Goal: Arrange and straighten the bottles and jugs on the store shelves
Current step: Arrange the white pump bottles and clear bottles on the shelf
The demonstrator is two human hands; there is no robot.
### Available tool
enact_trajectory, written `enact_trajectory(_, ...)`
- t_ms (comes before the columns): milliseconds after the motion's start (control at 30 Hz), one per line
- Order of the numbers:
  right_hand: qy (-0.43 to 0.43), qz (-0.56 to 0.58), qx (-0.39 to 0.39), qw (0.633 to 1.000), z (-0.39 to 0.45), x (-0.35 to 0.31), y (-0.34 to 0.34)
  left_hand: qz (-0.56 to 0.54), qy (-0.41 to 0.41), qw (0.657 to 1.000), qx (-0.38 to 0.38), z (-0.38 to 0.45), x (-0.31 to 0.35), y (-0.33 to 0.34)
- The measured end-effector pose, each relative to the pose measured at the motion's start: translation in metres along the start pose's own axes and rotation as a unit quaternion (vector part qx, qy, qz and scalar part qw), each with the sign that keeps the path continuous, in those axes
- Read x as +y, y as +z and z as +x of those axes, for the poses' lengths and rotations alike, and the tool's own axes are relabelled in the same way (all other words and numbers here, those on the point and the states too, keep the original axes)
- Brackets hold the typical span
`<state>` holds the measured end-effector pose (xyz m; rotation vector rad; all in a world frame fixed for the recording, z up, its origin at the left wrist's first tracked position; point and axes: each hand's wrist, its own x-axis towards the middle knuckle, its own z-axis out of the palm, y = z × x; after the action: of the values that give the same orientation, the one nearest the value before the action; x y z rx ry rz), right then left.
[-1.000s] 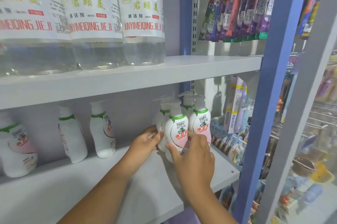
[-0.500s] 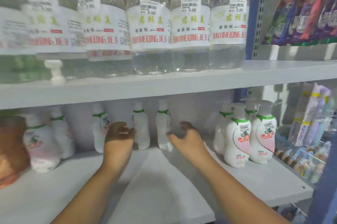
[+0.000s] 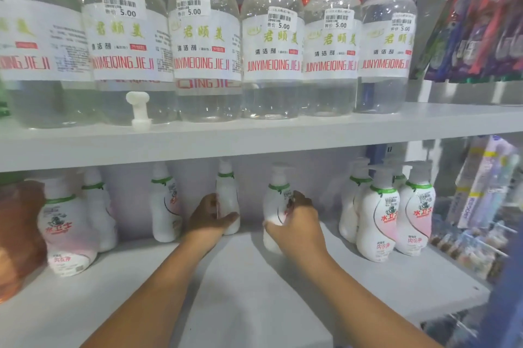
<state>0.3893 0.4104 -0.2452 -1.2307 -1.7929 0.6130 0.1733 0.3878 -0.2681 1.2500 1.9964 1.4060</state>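
My right hand (image 3: 294,223) has its grip wrapped round the belly of a white pump bottle (image 3: 276,206), fingers curled over the printed side, thumb under and toward me. My left hand (image 3: 210,216) grips a second pump bottle (image 3: 226,200), thumb across its front, fingers round its left side. Both bottles stand upright, long axis vertical, bases on the lower shelf (image 3: 254,291). They sit at the back of the shelf, apart from each other, with bare shelf between them and me.

Relation that matters: the tidy cluster of pump bottles (image 3: 379,214) stands to the right and nearer the front edge. My right-hand bottle is nearer to that cluster; the left one lies further off. Judgement: both need drawing forward and rightward, right hand leading.

Both forearms reach straight in under the upper shelf (image 3: 254,144), wrists roughly level, palms facing inward.

Above, big clear bottles with orange caps (image 3: 271,45) stand in a row. More pump bottles (image 3: 164,206) stand at left, back of shelf.

Risk: pump tops sit close under the upper shelf, so lifting looks unwise; sliding looks safer.
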Motion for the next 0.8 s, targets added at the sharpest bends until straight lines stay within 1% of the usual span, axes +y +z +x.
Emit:
enact_trajectory(33, -0.001, -0.018, 0.022, 1.0, -0.009, 0.005, -0.006, -0.001, 0.006, 1.0, -0.003, 0.0, 0.001, 0.001)
enact_trajectory(100, -0.008, -0.042, 0.067, 0.997, -0.027, 0.017, -0.02, -0.035, 0.003, 0.999, -0.041, -0.003, 0.005, 0.006)
enact_trajectory(200, -0.018, -0.016, 0.136, 0.99, -0.05, 0.031, -0.042, -0.057, 0.016, 0.991, -0.118, -0.019, 0.019, 0.021)
enact_trajectory(367, -0.03, -0.046, 0.198, 0.979, -0.063, 0.051, -0.066, -0.046, 0.068, 0.969, -0.234, -0.047, 0.053, 0.06)
enact_trajectory(467, -0.039, -0.056, 0.203, 0.977, -0.065, 0.058, -0.075, -0.072, 0.081, 0.964, -0.243, -0.059, 0.068, 0.081)
enact_trajectory(600, -0.064, -0.034, 0.175, 0.982, -0.067, 0.066, -0.08, -0.15, 0.067, 0.96, -0.227, -0.067, 0.073, 0.104)
enact_trajectory(667, -0.061, -0.037, 0.171, 0.983, -0.066, 0.067, -0.081, -0.168, 0.067, 0.958, -0.222, -0.069, 0.075, 0.111)
enact_trajectory(800, -0.046, -0.034, 0.191, 0.98, -0.062, 0.068, -0.081, -0.184, 0.058, 0.957, -0.215, -0.069, 0.076, 0.12)
